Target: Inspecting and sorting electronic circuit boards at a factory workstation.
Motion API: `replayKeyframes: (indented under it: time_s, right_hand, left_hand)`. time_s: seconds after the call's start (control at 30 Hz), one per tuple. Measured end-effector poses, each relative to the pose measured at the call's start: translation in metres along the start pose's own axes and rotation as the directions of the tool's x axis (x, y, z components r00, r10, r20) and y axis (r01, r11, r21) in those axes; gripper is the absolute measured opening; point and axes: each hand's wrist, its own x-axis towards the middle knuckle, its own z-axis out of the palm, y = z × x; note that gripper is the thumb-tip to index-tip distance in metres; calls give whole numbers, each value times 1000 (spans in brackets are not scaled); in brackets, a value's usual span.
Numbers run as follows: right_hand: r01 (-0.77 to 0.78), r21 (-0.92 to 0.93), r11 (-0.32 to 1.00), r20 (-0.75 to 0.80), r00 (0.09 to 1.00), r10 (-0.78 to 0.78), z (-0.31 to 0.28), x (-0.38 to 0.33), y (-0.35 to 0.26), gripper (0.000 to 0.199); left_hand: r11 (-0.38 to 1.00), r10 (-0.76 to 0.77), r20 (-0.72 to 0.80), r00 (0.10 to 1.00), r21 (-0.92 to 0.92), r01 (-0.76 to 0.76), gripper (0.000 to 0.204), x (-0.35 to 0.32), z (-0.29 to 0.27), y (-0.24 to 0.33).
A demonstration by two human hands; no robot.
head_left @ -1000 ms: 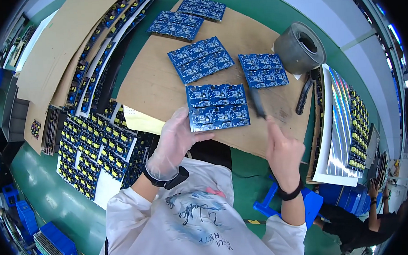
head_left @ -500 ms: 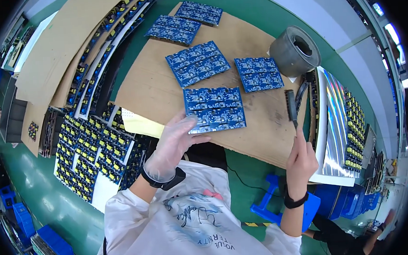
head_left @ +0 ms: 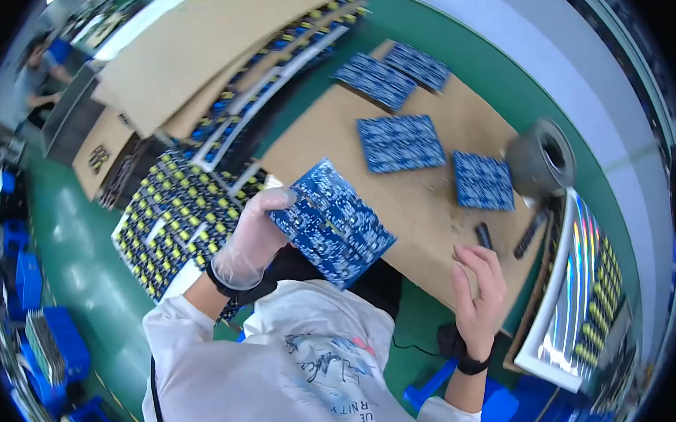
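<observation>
My left hand [head_left: 249, 243], in a clear thin glove, grips a blue circuit board panel [head_left: 335, 223] by its upper left edge. The panel is raised and tilted over the near edge of the cardboard-topped table [head_left: 426, 256]. My right hand [head_left: 479, 291] is bare and holds nothing, its fingers apart and slightly bent. Just beyond its fingertips lies a small black brush [head_left: 484, 235], partly blurred. Farther right is a second black brush-like tool [head_left: 531, 235]. On the cardboard rest further blue panels, one in the middle [head_left: 401, 143] and one at the right [head_left: 483, 180].
A grey metal roll-shaped container [head_left: 540, 158] stands at the table's right corner. At left are boards with yellow parts [head_left: 187, 212] and stacked cardboard sheets [head_left: 212, 48]. A shiny sheet [head_left: 564, 298] lies at right. Another person [head_left: 40, 78] is far left.
My right hand has let go of the brush, which now lies on the table. My left hand has lifted the panel off the cardboard and tilted it leftward. The view has turned.
</observation>
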Motion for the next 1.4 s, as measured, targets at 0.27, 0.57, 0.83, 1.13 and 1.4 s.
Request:
replayKeyframes:
  time_s: [0.27, 0.57, 0.83, 1.13, 1.4]
  right_hand:
    - [98, 453, 886, 138, 974, -179, 50, 77, -44, 22]
    - [-395, 631, 667, 680, 695, -232, 95, 106, -51, 23]
    - [-597, 618, 512, 712, 701, -43, 101, 74, -34, 23]
    - [-516, 832, 206, 476, 853, 215, 79, 68, -20, 23]
    - [-365, 923, -124, 385, 885, 260, 91, 71, -42, 27]
  left_hand:
    - [989, 73, -128, 989, 138, -55, 59, -15, 0, 55]
    - [846, -165, 148, 975, 529, 63, 50, -18, 15, 66]
    - [772, -372, 216, 903, 612, 171, 71, -27, 10, 76]
    - [916, 7, 107, 994, 399, -50, 71, -7, -33, 43]
    - [942, 331, 90, 939, -90, -323, 56, -15, 14, 20]
